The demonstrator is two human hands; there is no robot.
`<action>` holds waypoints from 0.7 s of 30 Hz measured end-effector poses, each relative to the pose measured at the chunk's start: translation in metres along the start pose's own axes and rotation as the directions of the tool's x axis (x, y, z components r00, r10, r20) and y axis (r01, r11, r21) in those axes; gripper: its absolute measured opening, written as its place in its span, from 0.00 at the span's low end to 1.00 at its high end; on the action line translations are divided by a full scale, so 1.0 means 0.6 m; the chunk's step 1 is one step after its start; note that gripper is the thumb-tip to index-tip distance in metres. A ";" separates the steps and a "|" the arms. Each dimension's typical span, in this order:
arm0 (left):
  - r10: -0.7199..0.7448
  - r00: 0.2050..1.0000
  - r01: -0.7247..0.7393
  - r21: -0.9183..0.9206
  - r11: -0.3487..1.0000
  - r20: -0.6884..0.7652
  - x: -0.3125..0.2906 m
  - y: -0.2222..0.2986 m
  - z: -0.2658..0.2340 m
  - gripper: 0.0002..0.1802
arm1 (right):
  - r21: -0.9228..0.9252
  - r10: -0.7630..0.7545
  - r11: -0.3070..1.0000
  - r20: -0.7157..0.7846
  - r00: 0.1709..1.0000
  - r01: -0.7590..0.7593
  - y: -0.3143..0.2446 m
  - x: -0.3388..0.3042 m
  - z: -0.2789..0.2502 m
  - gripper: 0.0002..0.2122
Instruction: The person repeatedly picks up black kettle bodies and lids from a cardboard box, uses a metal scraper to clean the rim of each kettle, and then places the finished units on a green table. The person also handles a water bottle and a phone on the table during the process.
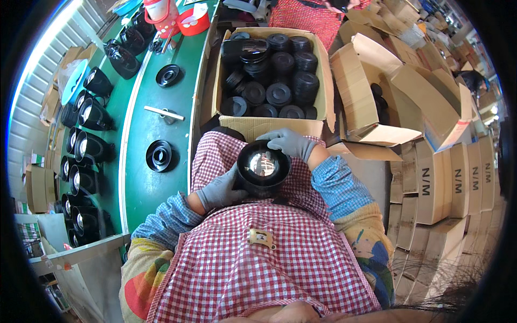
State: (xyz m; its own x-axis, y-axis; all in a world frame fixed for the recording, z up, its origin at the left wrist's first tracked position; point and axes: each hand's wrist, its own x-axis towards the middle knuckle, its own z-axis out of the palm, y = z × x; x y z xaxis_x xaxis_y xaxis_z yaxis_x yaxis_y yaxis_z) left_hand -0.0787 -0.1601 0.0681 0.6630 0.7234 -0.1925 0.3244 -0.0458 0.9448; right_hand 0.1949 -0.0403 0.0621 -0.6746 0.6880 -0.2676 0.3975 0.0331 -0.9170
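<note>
A black kettle body (285,172) with a shiny metal inside rests in my lap, its round mouth facing up. My left hand (219,191), in a grey glove, is closed around the lower left side. My right hand (288,144), also gloved, curls its fingers over the far right rim. Some fingers are hidden behind the kettle body. On the green table to my left lie a black round base (160,156), a second round base (168,75) and a pale bar-shaped tool (164,113).
Ahead stands an open cardboard box (269,125) packed with stacks of black round parts (279,94). Several black kettles (89,148) line the table's left side. Red buckets (194,22) stand at its far end. More open boxes (366,91) and stacked cartons (431,183) fill the right.
</note>
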 end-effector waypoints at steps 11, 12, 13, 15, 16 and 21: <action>0.071 0.857 0.087 0.279 0.956 -0.510 -0.051 -0.020 -0.142 0.22 | -0.464 -0.258 0.852 0.031 0.966 0.242 -0.082 -0.038 -0.011 0.26; 0.114 0.663 0.204 0.326 0.923 -0.740 -0.076 -0.063 -0.185 0.21 | -0.499 -0.249 0.837 0.023 0.968 0.227 -0.083 -0.035 -0.007 0.26; 0.042 0.542 0.416 0.311 0.855 -0.839 -0.105 -0.098 -0.242 0.23 | -0.521 -0.218 0.830 0.020 0.976 0.196 -0.087 -0.030 -0.006 0.26; 0.073 0.202 0.825 0.210 0.525 -0.977 -0.198 -0.208 -0.305 0.35 | -0.570 -0.154 0.810 0.026 0.988 0.141 -0.101 -0.025 -0.001 0.27; -0.053 0.067 0.931 0.043 0.363 -0.996 -0.241 -0.269 -0.316 0.39 | -0.566 -0.110 0.817 0.033 0.993 0.110 -0.109 -0.019 -0.002 0.27; -0.254 0.043 0.688 -0.156 0.709 -0.966 -0.289 -0.371 -0.311 0.17 | -0.277 -0.216 0.941 -0.045 0.975 0.196 -0.117 -0.018 -0.031 0.23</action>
State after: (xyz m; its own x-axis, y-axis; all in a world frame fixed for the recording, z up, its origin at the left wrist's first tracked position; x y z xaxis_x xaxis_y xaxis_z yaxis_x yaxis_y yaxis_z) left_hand -0.3916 -0.1466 -0.0594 -0.7060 0.7081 0.0081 0.5810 0.5726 0.5784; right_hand 0.1856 -0.0366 0.1347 -0.7160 0.6964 -0.0493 0.4138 0.3665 -0.8333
